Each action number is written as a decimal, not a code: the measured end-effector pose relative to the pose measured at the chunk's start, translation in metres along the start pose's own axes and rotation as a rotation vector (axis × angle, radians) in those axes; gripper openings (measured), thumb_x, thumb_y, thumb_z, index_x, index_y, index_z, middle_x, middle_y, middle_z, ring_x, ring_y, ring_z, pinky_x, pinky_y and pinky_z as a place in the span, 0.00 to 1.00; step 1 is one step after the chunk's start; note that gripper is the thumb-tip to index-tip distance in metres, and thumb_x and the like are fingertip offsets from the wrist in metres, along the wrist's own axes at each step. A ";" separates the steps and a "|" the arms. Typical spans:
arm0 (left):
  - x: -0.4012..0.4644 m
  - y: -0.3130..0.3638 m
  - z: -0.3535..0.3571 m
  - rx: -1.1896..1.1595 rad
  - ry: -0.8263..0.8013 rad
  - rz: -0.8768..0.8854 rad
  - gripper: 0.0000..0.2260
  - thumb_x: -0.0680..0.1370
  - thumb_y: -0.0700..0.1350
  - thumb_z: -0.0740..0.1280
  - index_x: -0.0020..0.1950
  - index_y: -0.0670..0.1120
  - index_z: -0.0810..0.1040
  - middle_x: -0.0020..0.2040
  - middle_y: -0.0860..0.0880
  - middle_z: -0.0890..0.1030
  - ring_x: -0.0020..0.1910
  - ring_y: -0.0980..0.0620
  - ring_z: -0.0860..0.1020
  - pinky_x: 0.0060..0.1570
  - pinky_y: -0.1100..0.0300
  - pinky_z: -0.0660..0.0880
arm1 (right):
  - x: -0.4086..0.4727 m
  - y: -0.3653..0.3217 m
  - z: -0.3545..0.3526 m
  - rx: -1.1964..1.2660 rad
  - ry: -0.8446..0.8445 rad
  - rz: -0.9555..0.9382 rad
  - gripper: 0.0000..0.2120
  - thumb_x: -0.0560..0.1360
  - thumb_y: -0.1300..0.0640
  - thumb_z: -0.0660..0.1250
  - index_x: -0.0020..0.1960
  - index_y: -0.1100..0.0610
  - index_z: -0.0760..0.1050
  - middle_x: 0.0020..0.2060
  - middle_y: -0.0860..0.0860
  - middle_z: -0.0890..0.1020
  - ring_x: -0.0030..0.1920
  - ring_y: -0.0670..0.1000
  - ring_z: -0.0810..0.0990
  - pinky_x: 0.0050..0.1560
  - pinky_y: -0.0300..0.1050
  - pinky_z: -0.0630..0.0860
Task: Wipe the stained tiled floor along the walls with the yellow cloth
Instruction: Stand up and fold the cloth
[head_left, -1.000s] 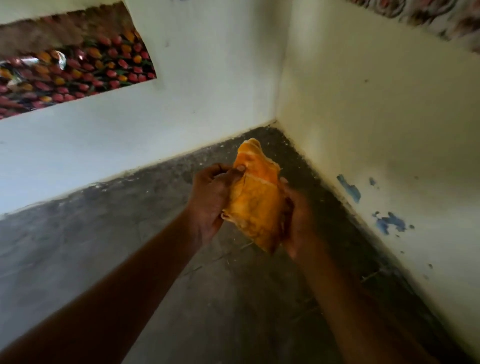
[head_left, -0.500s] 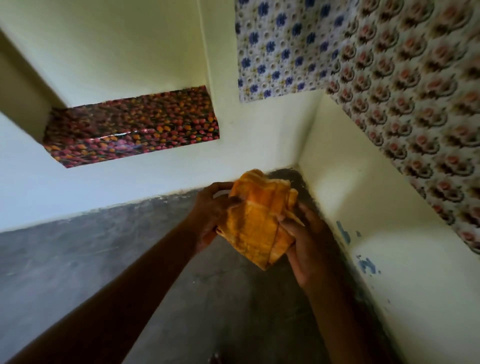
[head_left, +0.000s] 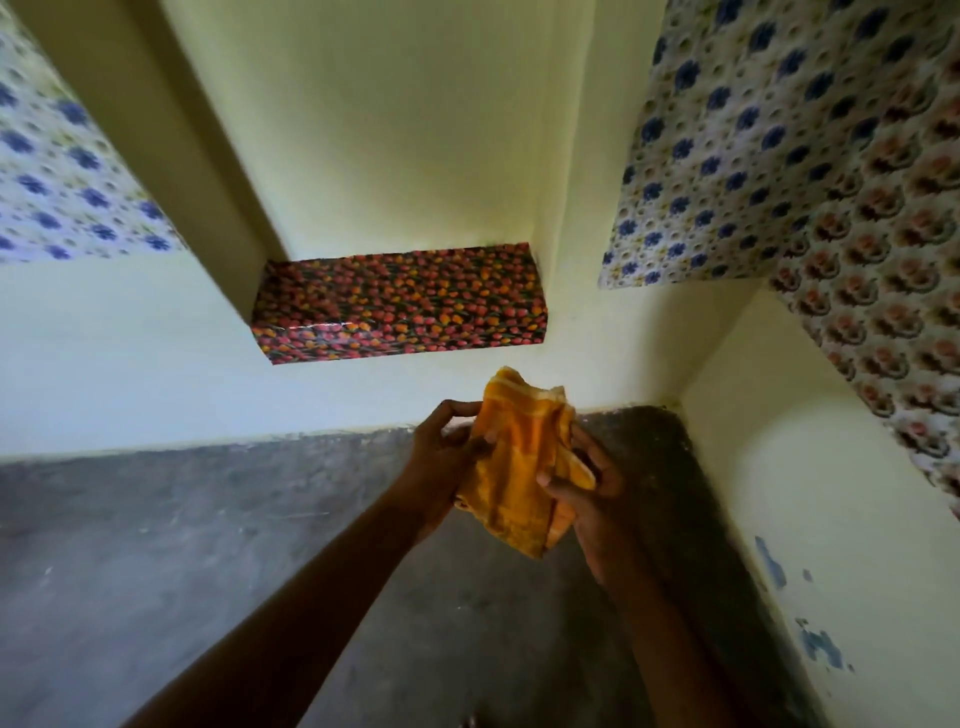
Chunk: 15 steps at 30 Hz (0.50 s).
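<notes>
- Cloth (head_left: 522, 467) held up in the air between both hands, well above the floor (head_left: 156, 545), in front of the far wall.
- Left hand (head_left: 441, 462) on the cloth's left edge, fingers curled round it; right hand (head_left: 592, 486) on the right edge, thumb and fingers pinching a fold.
- Bunched and half folded, one corner up, one hanging down; likely being gathered into a pad before wiping, so both hands busy with shaping rather than scrubbing.
- Not yet on the floor, so no wiping under way at this point.
- Floor dark grey, dull, streaked and blotchy, darkest along the right wall and into the far right corner (head_left: 660, 421), just right of the hands; tile joints too faint to make out.
- Walls pale cream, with blue chipped patches (head_left: 769, 564) low on the right wall near the floor.
- Niche (head_left: 400, 306) recessed in the far wall, lined with red and orange flowered sheet; blue-flower covering (head_left: 701, 156) higher up to the right and also far left; brown-flower covering (head_left: 893, 234) on the right wall.
- Next move probably a reach down toward the grimy edge by the corner.
</notes>
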<state>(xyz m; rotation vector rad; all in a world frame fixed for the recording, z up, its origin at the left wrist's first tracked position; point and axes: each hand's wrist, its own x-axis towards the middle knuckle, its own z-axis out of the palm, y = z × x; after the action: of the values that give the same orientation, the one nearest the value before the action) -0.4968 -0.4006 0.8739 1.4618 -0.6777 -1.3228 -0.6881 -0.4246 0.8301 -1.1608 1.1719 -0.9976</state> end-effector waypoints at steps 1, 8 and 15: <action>0.007 0.006 -0.010 0.001 0.007 -0.001 0.14 0.80 0.42 0.73 0.65 0.47 0.78 0.56 0.43 0.87 0.53 0.40 0.86 0.44 0.43 0.86 | 0.008 -0.007 0.014 -0.012 -0.010 -0.012 0.35 0.60 0.41 0.81 0.66 0.34 0.78 0.61 0.40 0.84 0.64 0.51 0.82 0.63 0.66 0.80; 0.090 0.033 -0.069 0.103 0.117 0.071 0.21 0.78 0.42 0.77 0.70 0.48 0.77 0.60 0.43 0.86 0.57 0.44 0.86 0.45 0.48 0.86 | 0.089 -0.026 0.083 -0.026 0.024 0.036 0.20 0.65 0.61 0.84 0.54 0.47 0.84 0.47 0.47 0.89 0.48 0.51 0.88 0.50 0.61 0.86; 0.185 0.077 -0.107 0.157 0.179 0.184 0.14 0.79 0.37 0.74 0.59 0.51 0.78 0.50 0.49 0.87 0.45 0.58 0.86 0.31 0.59 0.80 | 0.198 -0.053 0.137 0.192 -0.168 0.200 0.10 0.79 0.63 0.71 0.59 0.57 0.82 0.53 0.60 0.87 0.56 0.63 0.86 0.57 0.60 0.83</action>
<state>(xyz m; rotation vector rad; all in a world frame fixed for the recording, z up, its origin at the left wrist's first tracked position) -0.3342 -0.5593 0.8623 1.5810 -0.7910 -1.0030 -0.5239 -0.6066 0.8549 -0.9365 1.0128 -0.8246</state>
